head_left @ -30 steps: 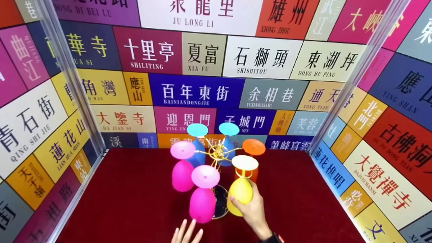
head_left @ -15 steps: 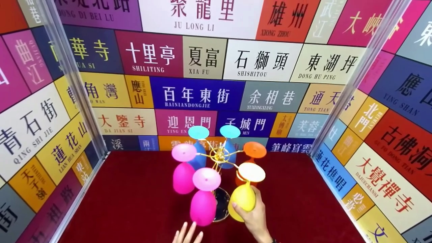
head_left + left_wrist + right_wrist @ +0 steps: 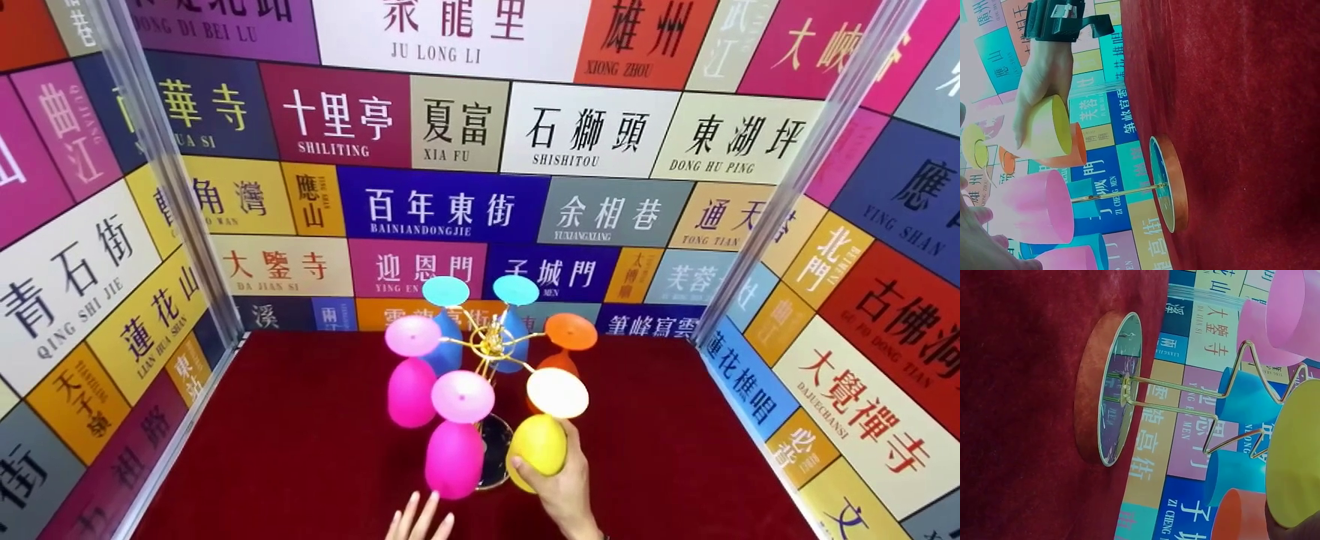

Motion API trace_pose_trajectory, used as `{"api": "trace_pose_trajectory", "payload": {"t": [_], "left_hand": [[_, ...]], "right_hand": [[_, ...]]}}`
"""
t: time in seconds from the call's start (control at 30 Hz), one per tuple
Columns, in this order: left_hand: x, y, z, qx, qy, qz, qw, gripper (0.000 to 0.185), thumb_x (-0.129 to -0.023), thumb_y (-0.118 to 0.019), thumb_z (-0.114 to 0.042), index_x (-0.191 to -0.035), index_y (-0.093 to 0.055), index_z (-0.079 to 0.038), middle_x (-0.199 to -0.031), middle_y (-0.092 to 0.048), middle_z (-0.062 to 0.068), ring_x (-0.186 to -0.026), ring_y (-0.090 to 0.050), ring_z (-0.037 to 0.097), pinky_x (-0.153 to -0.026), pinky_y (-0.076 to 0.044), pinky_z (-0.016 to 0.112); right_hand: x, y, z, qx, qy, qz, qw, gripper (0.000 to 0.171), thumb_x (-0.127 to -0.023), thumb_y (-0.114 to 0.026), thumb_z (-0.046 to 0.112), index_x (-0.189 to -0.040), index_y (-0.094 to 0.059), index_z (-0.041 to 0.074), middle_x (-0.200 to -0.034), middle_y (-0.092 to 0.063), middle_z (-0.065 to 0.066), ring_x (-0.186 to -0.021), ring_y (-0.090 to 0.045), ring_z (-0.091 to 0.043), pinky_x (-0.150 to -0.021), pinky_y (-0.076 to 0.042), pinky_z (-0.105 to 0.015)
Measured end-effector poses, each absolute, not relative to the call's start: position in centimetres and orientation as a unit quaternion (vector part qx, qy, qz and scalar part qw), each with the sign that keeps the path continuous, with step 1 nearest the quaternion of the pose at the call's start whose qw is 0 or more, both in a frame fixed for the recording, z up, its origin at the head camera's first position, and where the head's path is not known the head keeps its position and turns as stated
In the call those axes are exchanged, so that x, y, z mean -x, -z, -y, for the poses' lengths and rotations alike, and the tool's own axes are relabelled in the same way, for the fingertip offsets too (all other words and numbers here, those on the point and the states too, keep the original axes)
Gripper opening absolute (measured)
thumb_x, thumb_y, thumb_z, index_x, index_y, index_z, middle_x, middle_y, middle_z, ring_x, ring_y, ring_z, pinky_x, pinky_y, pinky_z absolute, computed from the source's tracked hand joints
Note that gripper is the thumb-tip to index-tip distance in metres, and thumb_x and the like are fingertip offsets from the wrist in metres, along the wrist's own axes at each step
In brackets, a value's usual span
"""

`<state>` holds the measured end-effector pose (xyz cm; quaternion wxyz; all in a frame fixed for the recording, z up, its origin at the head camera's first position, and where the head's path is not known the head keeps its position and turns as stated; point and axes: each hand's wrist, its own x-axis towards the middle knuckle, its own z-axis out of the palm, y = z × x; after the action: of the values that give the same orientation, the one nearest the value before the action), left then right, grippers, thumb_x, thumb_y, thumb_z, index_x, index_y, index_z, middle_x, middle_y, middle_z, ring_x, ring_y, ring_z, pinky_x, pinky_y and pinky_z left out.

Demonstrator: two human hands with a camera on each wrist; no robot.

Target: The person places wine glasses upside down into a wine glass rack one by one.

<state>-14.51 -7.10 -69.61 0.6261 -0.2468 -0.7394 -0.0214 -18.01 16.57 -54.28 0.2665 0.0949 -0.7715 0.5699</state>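
Note:
My right hand [image 3: 561,480] grips the bowl of a yellow goblet [image 3: 538,444], which is upside down with its pale foot uppermost. The goblet is at the front right of a gold wire goblet rack [image 3: 491,341]; the foot hides whether its stem sits in the rack's loop. Two pink goblets [image 3: 454,457], two blue goblets [image 3: 1086,247] and an orange goblet [image 3: 1238,517] hang upside down around the rack. My left hand [image 3: 420,517], fingers extended, is just below the front pink goblet; contact cannot be judged. The left wrist view shows its fingers [image 3: 982,214] beside that goblet.
The rack stands on a round mirrored base [image 3: 1120,391] with a gold rim. Beneath it is a dark red cloth [image 3: 300,450]. Printed panels [image 3: 435,206] with lettering enclose the back and sides, with clear strips at the corners.
The yellow goblet's foot has shifted right and toward me, and its stem has gone out of sight beneath it. My right hand moves slightly with it. The left hand stays near the pink goblet.

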Motion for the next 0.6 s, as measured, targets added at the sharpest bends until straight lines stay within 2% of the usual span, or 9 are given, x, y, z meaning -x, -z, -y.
{"api": "trace_pose_trajectory", "payload": {"t": [0.13, 0.2, 0.37, 0.5, 0.6], "left_hand": [[13.9, 69.4, 7.2, 0.251, 0.042, 0.763, 0.594, 0.046, -0.095, -0.034, -0.051, -0.123, -0.057, -0.024, -0.131, -0.058, 0.008, -0.128, -0.048, 0.032, -0.116, -0.021, 0.046], [13.9, 69.5, 7.2, 0.249, 0.043, 0.764, 0.594, 0.046, -0.095, -0.034, -0.052, -0.122, -0.058, -0.023, -0.131, -0.058, 0.009, -0.129, -0.048, 0.032, -0.116, -0.021, 0.046], [14.2, 69.4, 7.1, 0.248, 0.039, 0.753, 0.608, 0.047, -0.095, -0.034, -0.052, -0.121, -0.058, -0.022, -0.13, -0.058, 0.01, -0.126, -0.05, 0.034, -0.113, -0.027, 0.048], [14.0, 68.1, 6.9, 0.247, 0.04, 0.745, 0.619, 0.047, -0.096, -0.032, -0.051, -0.122, -0.058, -0.022, -0.132, -0.058, 0.009, -0.127, -0.049, 0.032, -0.114, -0.026, 0.046], [13.2, 65.8, 6.8, 0.247, 0.063, 0.743, 0.619, 0.047, -0.097, -0.032, -0.05, -0.124, -0.057, -0.022, -0.136, -0.054, 0.009, -0.132, -0.045, 0.031, -0.116, -0.024, 0.044]], "right_hand": [[18.4, 55.3, -16.7, -0.108, -0.565, 0.771, 0.273, 0.086, -0.058, -0.086, 0.012, -0.133, -0.044, 0.011, -0.117, -0.061, -0.003, -0.096, -0.06, -0.008, -0.081, -0.05, -0.026], [18.8, 56.0, -17.0, -0.102, -0.558, 0.777, 0.273, 0.088, -0.059, -0.087, 0.016, -0.135, -0.042, 0.017, -0.12, -0.059, -0.002, -0.098, -0.059, -0.009, -0.083, -0.049, -0.026], [18.3, 55.7, -17.3, -0.08, -0.54, 0.79, 0.278, 0.093, -0.059, -0.088, 0.018, -0.138, -0.038, 0.021, -0.125, -0.057, 0.0, -0.101, -0.057, -0.005, -0.084, -0.048, -0.024], [17.0, 53.8, -17.2, -0.134, -0.535, 0.771, 0.319, 0.096, -0.058, -0.085, 0.005, -0.14, -0.036, 0.005, -0.131, -0.051, -0.013, -0.113, -0.052, -0.007, -0.094, -0.041, -0.017], [15.9, 52.1, -17.3, -0.193, -0.507, 0.756, 0.367, 0.093, -0.056, -0.083, -0.003, -0.136, -0.036, -0.008, -0.134, -0.043, -0.026, -0.125, -0.045, -0.017, -0.105, -0.031, -0.015]]}}
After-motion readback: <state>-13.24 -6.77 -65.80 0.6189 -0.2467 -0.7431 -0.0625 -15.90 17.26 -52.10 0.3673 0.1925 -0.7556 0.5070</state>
